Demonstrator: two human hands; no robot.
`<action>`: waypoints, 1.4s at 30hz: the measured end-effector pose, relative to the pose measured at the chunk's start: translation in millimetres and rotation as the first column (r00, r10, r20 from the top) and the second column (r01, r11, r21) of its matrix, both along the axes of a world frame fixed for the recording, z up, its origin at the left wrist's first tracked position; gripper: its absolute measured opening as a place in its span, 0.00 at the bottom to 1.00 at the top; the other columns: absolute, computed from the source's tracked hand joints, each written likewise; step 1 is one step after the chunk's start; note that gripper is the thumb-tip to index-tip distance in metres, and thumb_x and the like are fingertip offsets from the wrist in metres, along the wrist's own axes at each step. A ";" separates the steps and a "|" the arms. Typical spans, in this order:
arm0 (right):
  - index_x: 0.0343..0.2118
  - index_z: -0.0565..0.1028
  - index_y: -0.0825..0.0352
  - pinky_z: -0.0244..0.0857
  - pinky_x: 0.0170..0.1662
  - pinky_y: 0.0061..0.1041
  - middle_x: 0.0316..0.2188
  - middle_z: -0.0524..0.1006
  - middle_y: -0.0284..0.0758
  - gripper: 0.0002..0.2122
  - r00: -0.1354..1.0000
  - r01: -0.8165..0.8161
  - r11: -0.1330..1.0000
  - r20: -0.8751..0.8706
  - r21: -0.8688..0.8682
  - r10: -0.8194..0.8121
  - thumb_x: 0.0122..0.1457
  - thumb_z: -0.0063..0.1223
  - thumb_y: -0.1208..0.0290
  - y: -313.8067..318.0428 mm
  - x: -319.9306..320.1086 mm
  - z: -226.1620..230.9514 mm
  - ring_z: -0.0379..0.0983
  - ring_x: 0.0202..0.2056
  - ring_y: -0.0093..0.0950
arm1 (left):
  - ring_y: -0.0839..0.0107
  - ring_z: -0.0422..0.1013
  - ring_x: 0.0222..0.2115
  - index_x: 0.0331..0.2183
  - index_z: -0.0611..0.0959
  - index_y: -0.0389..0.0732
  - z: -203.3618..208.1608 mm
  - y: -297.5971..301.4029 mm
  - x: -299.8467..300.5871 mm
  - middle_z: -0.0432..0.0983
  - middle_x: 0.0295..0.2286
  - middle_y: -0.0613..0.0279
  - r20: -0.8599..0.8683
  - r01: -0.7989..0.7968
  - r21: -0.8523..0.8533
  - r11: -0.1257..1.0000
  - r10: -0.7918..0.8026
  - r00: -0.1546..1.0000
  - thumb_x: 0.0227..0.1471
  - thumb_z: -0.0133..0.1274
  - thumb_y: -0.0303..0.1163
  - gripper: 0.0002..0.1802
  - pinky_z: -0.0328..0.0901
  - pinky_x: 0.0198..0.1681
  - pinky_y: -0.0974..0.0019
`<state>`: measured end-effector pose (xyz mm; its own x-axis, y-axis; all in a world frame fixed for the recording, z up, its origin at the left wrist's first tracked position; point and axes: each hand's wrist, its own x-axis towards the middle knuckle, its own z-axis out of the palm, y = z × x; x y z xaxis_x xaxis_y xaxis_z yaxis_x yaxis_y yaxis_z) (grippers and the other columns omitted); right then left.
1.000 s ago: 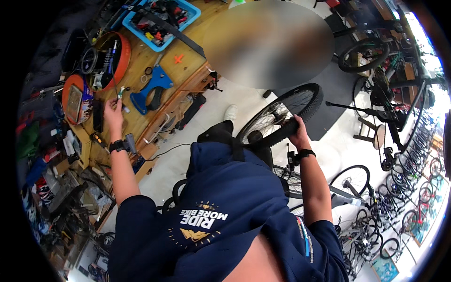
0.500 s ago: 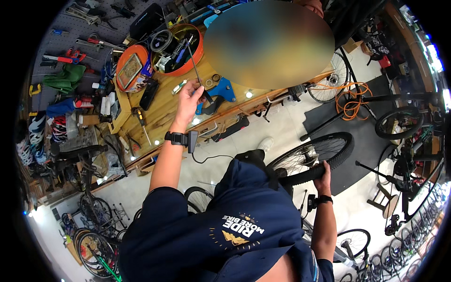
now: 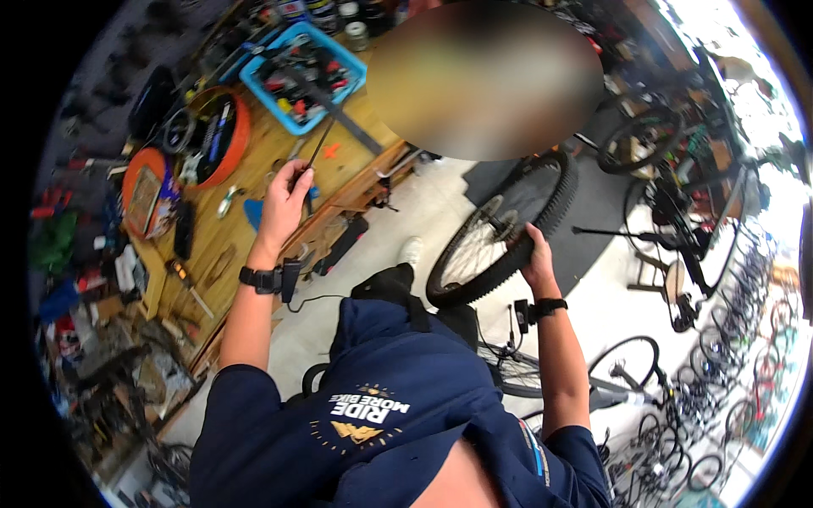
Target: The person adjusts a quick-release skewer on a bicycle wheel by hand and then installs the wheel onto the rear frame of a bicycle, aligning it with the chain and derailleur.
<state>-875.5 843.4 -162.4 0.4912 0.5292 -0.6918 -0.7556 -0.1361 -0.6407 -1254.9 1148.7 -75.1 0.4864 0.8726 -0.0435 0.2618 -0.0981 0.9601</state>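
Note:
My left hand (image 3: 285,203) is raised over the wooden workbench (image 3: 254,169) and pinches a thin dark rod-like tool (image 3: 320,146) by its lower end, the tool slanting up toward the blue tray. My right hand (image 3: 537,261) grips the knobby tyre of a bicycle wheel (image 3: 500,230) that stands upright on the floor beside the bench. Both wrists carry dark bands. My dark blue top fills the lower middle of the view.
A blue tray (image 3: 303,74) of small parts and two orange round trays (image 3: 216,135) lie on the bench among loose tools. A blue tool (image 3: 252,212) lies beneath my left hand. Parked bicycles (image 3: 677,212) line the right side. Cluttered shelves stand at the left.
My left hand has moved across the bench toward the blue tray and now pinches the thin rod. My right hand keeps hold of the wheel tyre. The view has swung.

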 end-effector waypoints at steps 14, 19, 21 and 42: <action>0.34 0.72 0.68 0.70 0.35 0.30 0.26 0.74 0.36 0.12 0.981 -0.046 0.990 0.194 0.135 0.019 0.58 0.54 0.63 -9.2 -2.7 169.4 0.72 0.27 0.30 | 0.58 0.74 0.31 0.36 0.77 0.31 -43.5 -26.8 139.8 0.75 0.31 0.51 -0.224 0.445 0.157 0.882 -0.407 0.886 0.56 0.50 0.28 0.09 0.67 0.35 0.61; 0.37 0.71 0.70 0.70 0.39 0.31 0.27 0.73 0.37 0.15 0.966 -0.090 0.983 0.252 0.161 0.047 0.57 0.55 0.61 -33.5 -11.8 216.4 0.71 0.29 0.29 | 0.49 0.71 0.37 0.36 0.78 0.33 -46.5 -37.6 165.6 0.75 0.34 0.48 -0.211 0.504 0.144 0.852 -0.471 0.856 0.54 0.52 0.28 0.09 0.65 0.40 0.57; 0.39 0.71 0.70 0.70 0.40 0.31 0.27 0.73 0.37 0.17 0.961 -0.109 0.980 0.271 0.167 0.060 0.56 0.56 0.61 -40.8 -17.7 231.1 0.71 0.30 0.29 | 0.49 0.71 0.37 0.36 0.78 0.33 -48.6 -42.1 173.4 0.74 0.34 0.48 -0.173 0.498 0.156 0.853 -0.472 0.864 0.54 0.52 0.28 0.09 0.65 0.40 0.57; 0.41 0.70 0.71 0.68 0.34 0.25 0.25 0.73 0.36 0.21 0.922 -0.143 0.983 0.376 0.118 0.089 0.55 0.55 0.55 -56.6 -44.6 260.4 0.72 0.29 0.28 | 0.60 0.73 0.30 0.36 0.77 0.31 -73.9 -47.0 189.8 0.73 0.34 0.51 -0.087 0.533 0.110 0.839 -0.526 0.846 0.56 0.49 0.24 0.07 0.69 0.34 0.64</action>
<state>-920.1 786.8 98.0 0.6258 0.6762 -0.3886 -0.4472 -0.0971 -0.8891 -1065.1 1101.8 -149.0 0.8762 0.4819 0.0107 0.1835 -0.3540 0.9171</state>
